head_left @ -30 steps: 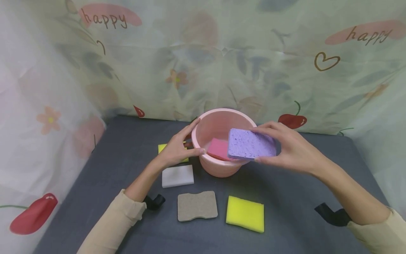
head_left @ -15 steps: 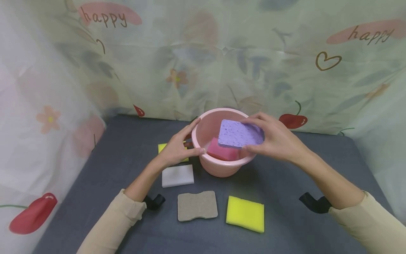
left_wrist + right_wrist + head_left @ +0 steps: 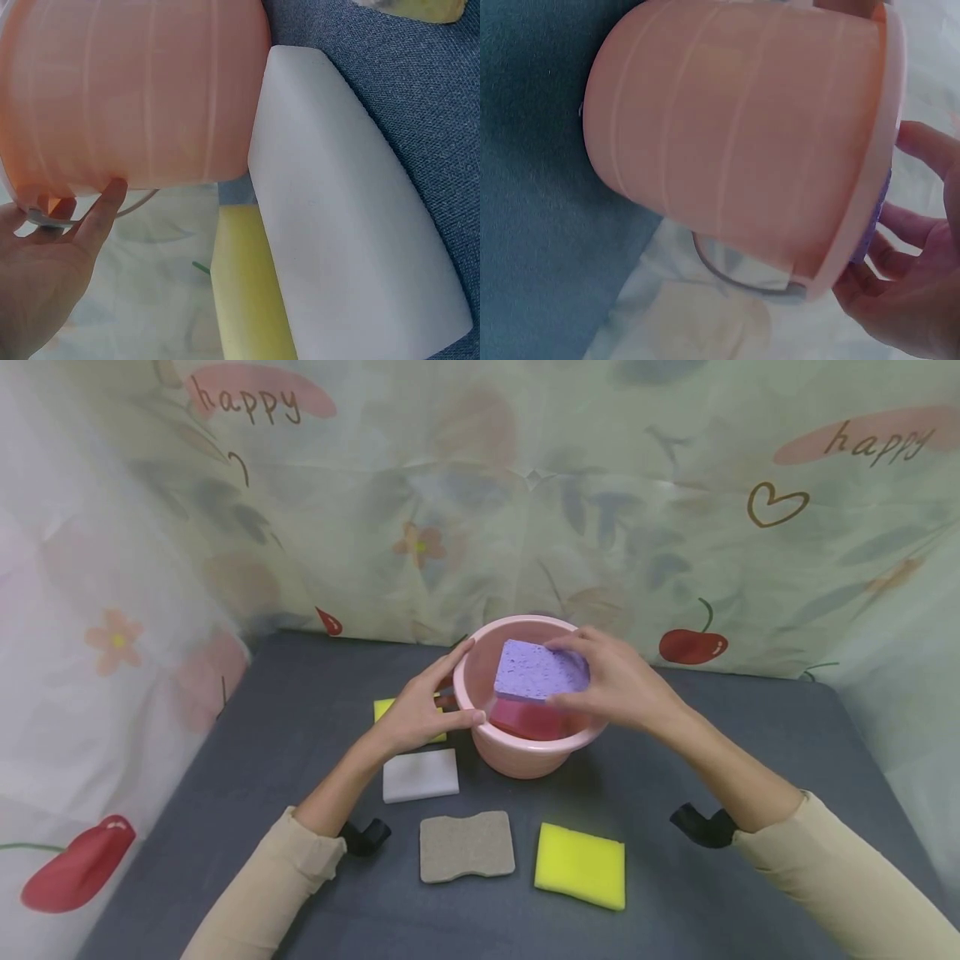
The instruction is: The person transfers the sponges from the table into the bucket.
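A purple, pitted sponge point(image 3: 536, 670) is pinched by my right hand point(image 3: 618, 681) between thumb and fingers. It overlaps the mouth of the pink bucket point(image 3: 521, 760) in the head view; in the right wrist view, a purple edge point(image 3: 873, 225) shows just past the rim. My left hand point(image 3: 416, 714) grips the bucket's left rim, its thumb on the near side and its fingers further back. Inside the bucket, a pinkish-red sponge point(image 3: 525, 720) lies partly hidden under the purple one. The bucket's thin handle point(image 3: 739, 281) hangs at the side in the right wrist view.
A white sponge point(image 3: 421, 776) lies left of the bucket, with a yellow sponge point(image 3: 384, 708) partly behind my left hand. Nearer me are a grey sponge with notched sides point(image 3: 467, 847) and another yellow sponge point(image 3: 580, 867) on the dark table point(image 3: 315, 893). A printed curtain point(image 3: 337, 527) hangs behind.
My right hand has carried the purple sponge leftward and slightly away from me, from the bucket's right rim to over its opening. The left hand and bucket have stayed put.
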`<act>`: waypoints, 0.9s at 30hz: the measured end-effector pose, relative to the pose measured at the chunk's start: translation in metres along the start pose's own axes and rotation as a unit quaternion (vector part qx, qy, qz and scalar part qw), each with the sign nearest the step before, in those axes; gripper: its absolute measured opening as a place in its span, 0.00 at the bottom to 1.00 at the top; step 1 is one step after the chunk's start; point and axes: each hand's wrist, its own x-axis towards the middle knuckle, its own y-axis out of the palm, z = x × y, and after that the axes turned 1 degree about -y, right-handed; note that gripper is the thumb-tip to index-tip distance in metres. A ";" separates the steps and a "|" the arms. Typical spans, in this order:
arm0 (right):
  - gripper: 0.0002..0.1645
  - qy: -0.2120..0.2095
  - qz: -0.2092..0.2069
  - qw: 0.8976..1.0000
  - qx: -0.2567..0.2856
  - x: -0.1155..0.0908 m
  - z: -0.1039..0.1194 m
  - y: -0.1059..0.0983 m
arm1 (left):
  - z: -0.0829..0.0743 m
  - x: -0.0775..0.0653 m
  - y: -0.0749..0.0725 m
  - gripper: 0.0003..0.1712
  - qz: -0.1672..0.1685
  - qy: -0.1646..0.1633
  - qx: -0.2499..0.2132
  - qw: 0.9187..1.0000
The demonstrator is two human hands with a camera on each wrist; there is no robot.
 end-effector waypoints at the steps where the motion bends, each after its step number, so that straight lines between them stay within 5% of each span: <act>1: 0.41 0.002 0.005 1.000 0.001 0.001 0.000 0.002 | 0.000 0.000 0.000 0.56 0.001 -0.001 0.000 1.000; 10: 0.40 0.023 0.047 0.999 -0.013 0.015 0.008 0.016 | -0.004 0.001 0.000 0.58 0.007 -0.021 0.001 1.000; 18: 0.39 0.033 0.089 0.995 -0.042 0.026 0.014 0.028 | -0.035 -0.009 -0.002 0.55 0.014 -0.016 -0.011 1.000; 27: 0.37 0.042 0.121 0.991 -0.041 0.032 0.016 0.036 | -0.033 -0.009 -0.002 0.55 0.017 -0.009 -0.008 1.000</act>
